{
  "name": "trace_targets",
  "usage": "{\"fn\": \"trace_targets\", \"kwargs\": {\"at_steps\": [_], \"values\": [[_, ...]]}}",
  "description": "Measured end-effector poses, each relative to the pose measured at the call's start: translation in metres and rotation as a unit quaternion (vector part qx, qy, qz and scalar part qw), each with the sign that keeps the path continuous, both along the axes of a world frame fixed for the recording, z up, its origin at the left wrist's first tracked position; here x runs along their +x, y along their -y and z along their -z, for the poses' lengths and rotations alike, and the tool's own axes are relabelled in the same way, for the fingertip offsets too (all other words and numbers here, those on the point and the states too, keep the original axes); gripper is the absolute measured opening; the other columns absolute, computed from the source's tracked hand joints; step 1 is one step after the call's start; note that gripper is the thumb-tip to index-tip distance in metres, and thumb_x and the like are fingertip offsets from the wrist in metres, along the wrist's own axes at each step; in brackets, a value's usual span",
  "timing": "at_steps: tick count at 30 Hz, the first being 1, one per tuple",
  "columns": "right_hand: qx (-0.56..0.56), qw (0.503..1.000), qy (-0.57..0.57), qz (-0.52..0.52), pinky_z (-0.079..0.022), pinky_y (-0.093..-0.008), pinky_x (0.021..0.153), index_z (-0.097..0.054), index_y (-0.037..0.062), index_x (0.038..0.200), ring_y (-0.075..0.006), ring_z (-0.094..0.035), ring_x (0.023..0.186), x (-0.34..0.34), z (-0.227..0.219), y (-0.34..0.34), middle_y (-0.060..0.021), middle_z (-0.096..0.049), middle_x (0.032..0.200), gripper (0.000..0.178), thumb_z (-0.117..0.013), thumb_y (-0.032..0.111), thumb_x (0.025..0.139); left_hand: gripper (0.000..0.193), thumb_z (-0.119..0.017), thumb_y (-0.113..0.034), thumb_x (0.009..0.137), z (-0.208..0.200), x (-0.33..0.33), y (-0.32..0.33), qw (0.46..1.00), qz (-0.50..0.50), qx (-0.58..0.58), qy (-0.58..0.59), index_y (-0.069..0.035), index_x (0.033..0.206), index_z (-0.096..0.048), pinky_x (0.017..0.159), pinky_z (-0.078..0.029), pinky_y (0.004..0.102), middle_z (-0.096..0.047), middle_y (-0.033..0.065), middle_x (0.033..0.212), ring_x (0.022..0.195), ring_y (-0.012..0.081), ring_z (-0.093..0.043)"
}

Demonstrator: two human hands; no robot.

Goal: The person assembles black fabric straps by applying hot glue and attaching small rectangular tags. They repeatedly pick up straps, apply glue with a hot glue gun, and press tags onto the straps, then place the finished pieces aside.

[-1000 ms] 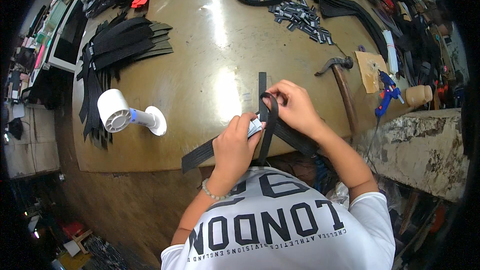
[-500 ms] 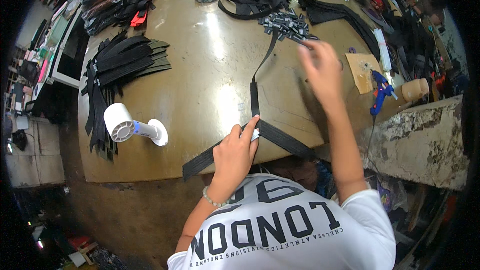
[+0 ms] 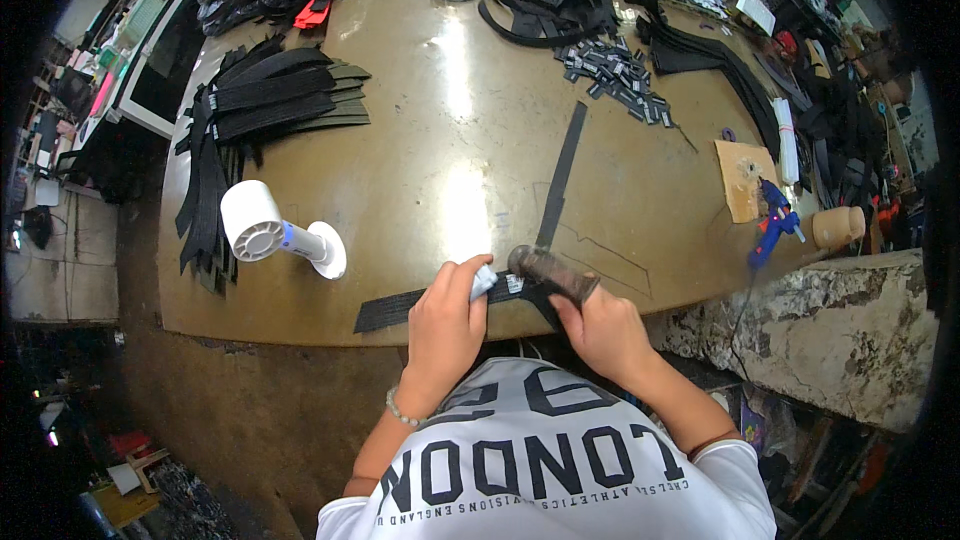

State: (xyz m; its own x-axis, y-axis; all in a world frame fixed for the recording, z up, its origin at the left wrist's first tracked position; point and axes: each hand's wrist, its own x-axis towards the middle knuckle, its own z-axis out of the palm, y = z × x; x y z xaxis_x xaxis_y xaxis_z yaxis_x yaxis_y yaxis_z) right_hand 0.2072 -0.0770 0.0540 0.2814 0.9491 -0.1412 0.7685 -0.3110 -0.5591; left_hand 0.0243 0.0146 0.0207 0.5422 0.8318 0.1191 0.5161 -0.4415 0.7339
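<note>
Near the table's front edge my left hand [image 3: 447, 312] pinches a small pale grey-white piece [image 3: 483, 283] between thumb and fingers. Just below and beside it lies a black webbing strap [image 3: 385, 311], with a small white label [image 3: 515, 284] on it. A narrower black strap [image 3: 564, 175] runs away from there across the table. In my right hand [image 3: 607, 333] is a dark brown, round-ended cylindrical tool [image 3: 552, 272], somewhat blurred. Its rounded end is over the strap near the label, and whether it touches cannot be made out. Black strap continues under that hand, partly hidden.
A white handheld fan [image 3: 252, 220] stands at left beside stacked black straps [image 3: 265, 90]. Small grey clips [image 3: 615, 75] lie in a pile at the back right. A blue glue gun [image 3: 772, 225] rests by cardboard [image 3: 740, 180] and a beige cup-like thing [image 3: 838, 227] on the right.
My right hand has come back from beside the clip pile to the strap and now holds the brown tool. The narrow strap has swung right, and my left hand now pinches the pale piece.
</note>
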Motion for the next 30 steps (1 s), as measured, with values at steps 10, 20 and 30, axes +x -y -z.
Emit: {"fn": "trace_targets", "kwargs": {"at_steps": [10,20,30], "values": [[-0.036,0.998,-0.031,-0.044,-0.053,-0.0514,0.063,-0.059,0.0015,0.099,-0.0466,-0.065,0.078,-0.002,0.011,0.035,-0.0274,-0.064,0.08,0.029,-0.068,0.028,0.09,0.043,-0.069,0.0,0.078,0.001,-0.005,0.002,0.998,0.032,0.009,-0.047,-0.008,0.12,-0.062,0.072,-0.049,0.0428,-0.054,0.013,0.097,0.084,0.035,-0.061],[0.116,0.93,0.195,0.289,-0.049,-0.05,0.083,-0.061,0.001,0.116,-0.0471,-0.061,0.103,0.106,0.035,0.007,-0.027,-0.065,0.111,0.043,-0.051,0.04,0.101,0.023,-0.058,-0.001,0.08,-0.013,0.008,-0.011,0.993,0.092,0.043,-0.062,-0.001,0.103,-0.054,0.065,-0.053,0.0459,-0.056,0.0177,0.109,0.079,0.0372,-0.065],[0.078,0.885,0.384,0.252,-0.052,-0.047,0.065,-0.055,0.0023,0.111,-0.0378,-0.066,0.083,0.134,0.077,0.006,-0.0182,-0.067,0.096,0.04,-0.048,0.041,0.102,0.022,-0.064,0.001,0.078,-0.199,0.005,-0.124,0.888,0.078,0.451,0.04,-0.002,0.1,-0.068,0.075,-0.055,0.0334,-0.07,0.0153,0.089,0.082,0.0247,-0.071]]}}
